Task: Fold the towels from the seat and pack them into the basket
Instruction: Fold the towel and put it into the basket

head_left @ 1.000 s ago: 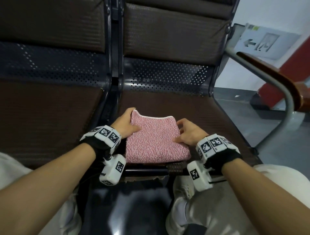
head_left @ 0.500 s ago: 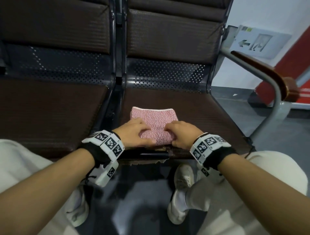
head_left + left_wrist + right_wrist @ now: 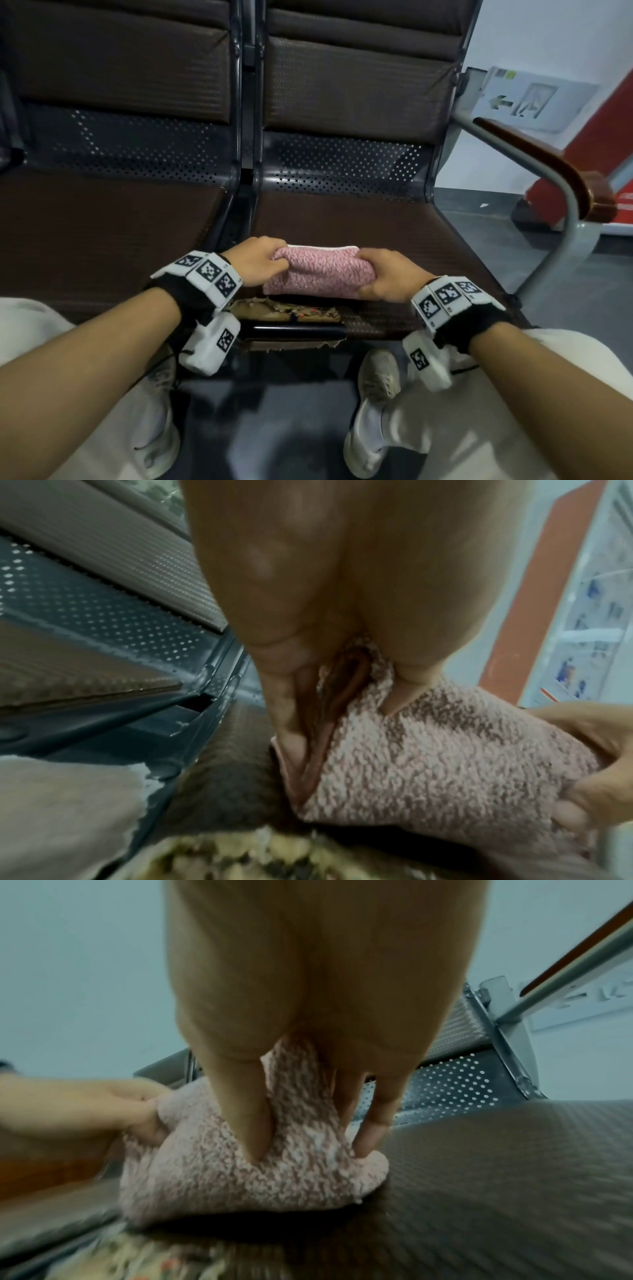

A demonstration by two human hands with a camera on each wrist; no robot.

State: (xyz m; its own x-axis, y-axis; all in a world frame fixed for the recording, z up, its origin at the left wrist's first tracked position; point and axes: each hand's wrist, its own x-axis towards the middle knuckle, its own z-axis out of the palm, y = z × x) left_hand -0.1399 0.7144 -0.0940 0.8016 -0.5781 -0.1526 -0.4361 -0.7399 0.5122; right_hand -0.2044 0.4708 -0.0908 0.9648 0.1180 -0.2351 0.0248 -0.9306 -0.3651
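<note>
From my remote station I note a neighbouring bench seat (image 3: 102, 219) with brown padding and a perforated metal back panel (image 3: 130, 147), set to the left of a dark frame divider (image 3: 246, 171). On the right a grey metal armrest (image 3: 534, 161) topped with wood curves downward. Behind it hangs a white wall sign (image 3: 527, 101) bearing an arrow, beside a red panel (image 3: 603, 137). Below are light trousers (image 3: 445, 428), white sneakers (image 3: 371, 421) and a dark glossy floor (image 3: 274, 428)
</note>
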